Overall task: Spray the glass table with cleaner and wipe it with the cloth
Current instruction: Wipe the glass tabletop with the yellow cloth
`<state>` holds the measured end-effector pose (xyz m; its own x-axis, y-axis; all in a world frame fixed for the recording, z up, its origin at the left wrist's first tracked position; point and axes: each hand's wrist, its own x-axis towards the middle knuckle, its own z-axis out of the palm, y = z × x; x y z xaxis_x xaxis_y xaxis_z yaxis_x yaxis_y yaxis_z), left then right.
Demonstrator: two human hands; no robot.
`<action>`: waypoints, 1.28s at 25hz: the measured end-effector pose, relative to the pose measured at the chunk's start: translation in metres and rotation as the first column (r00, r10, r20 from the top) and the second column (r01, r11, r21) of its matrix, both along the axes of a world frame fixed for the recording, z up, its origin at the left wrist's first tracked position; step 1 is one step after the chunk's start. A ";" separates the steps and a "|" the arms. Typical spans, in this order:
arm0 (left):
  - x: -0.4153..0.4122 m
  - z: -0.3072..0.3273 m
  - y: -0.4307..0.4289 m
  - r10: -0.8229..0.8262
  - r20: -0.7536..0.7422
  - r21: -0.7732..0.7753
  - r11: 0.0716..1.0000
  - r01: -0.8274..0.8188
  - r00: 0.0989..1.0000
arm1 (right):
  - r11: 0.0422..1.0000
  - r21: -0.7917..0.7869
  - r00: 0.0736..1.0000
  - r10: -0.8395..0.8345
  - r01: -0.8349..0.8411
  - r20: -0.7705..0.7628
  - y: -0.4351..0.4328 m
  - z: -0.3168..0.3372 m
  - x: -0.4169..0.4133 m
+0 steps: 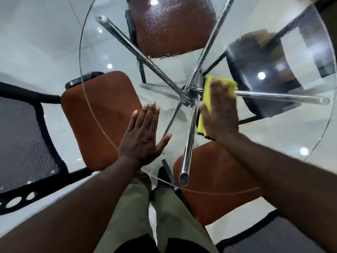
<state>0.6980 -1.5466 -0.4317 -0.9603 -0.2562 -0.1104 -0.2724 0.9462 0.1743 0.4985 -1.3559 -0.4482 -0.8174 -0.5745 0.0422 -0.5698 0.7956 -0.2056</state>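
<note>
Bottom centre of frame: olive trousers [127,216], the person standing at the near edge of the round glass table [284,136]. Just right of the legs, an orange-brown chair seat [215,179] shows partly through the glass. Left hand [144,136], lower centre: palm flat on the glass near its near-left rim, fingers straight and together, thumb spread out to the right, holding nothing. Right hand [220,114], right of centre: laid flat on a yellow cloth [207,95], fingers extended and pressing it onto the glass; no curl around the cloth visible. The cloth lies on the table top just right of the middle, with yellow showing along the hand's left side and past the fingertips and a dark edge at its near end. Beneath the glass, chrome legs [189,136] fan out from a central hub [189,90] just left of the cloth. Left of centre, a second orange-brown seat [94,114] sits half under the rim, its black mesh back [21,139] at the left edge of frame. Right of the cloth, a black seat [255,70] is seen through the glass. Top centre: droplets [158,21] bead the far glass over a third orange-brown seat [173,42]. White glossy floor [36,42] at upper left, with spot reflections.
</note>
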 end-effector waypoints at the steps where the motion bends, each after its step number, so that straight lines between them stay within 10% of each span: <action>1: -0.001 0.000 0.000 0.002 0.003 0.005 1.000 -0.002 1.000 | 0.956 0.038 0.957 0.291 -0.291 0.012 0.009 0.001 -0.008; 4: -0.002 -0.005 0.001 0.003 0.019 0.005 1.000 -0.003 1.000 | 0.796 0.035 0.796 0.601 -0.604 0.077 0.031 -0.001 -0.073; 6: -0.004 -0.007 0.001 0.001 0.016 -0.008 1.000 -0.001 1.000 | 0.985 -0.050 0.984 0.168 -0.165 0.058 0.028 0.000 -0.092; 9: -0.002 -0.003 0.000 0.006 0.018 0.002 1.000 -0.006 1.000 | 0.909 -0.058 0.911 -0.413 0.412 -0.010 -0.002 -0.002 -0.054; 11: -0.004 -0.002 0.000 0.012 0.023 -0.010 1.000 -0.011 1.000 | 0.997 -0.008 0.997 -0.076 0.076 0.026 -0.011 0.000 -0.037; 14: -0.002 -0.008 -0.001 0.002 0.013 -0.006 1.000 -0.001 1.000 | 0.866 0.018 0.861 0.493 -0.499 0.124 0.002 0.009 -0.077; 16: -0.004 -0.010 -0.002 0.001 0.006 -0.024 1.000 -0.001 1.000 | 0.993 -0.027 0.988 0.120 -0.118 0.096 -0.001 0.012 -0.109; 19: -0.002 -0.007 -0.002 -0.003 0.007 -0.013 1.000 0.003 1.000 | 0.829 0.017 0.827 -0.560 0.560 0.053 -0.026 0.009 -0.085; 22: -0.003 -0.008 -0.002 -0.001 0.013 -0.029 1.000 0.001 1.000 | 0.995 0.043 0.989 0.086 -0.091 0.118 -0.027 0.009 -0.068; 24: -0.002 -0.010 -0.003 -0.010 0.003 -0.035 0.999 0.011 1.000 | 0.891 0.034 0.883 0.443 -0.453 0.158 -0.017 0.011 -0.099; 27: -0.003 -0.009 -0.003 -0.005 -0.004 -0.040 0.999 0.004 1.000 | 0.988 -0.028 0.984 -0.148 0.152 0.102 -0.028 0.013 -0.111; 29: -0.002 -0.007 -0.002 -0.002 -0.009 -0.031 1.000 0.001 1.000 | 0.837 -0.031 0.836 -0.542 0.546 0.081 -0.052 0.010 -0.072; 32: -0.003 -0.007 -0.001 0.003 -0.013 -0.043 0.999 -0.003 1.000 | 0.995 -0.023 0.992 0.096 -0.094 0.086 -0.066 0.008 -0.038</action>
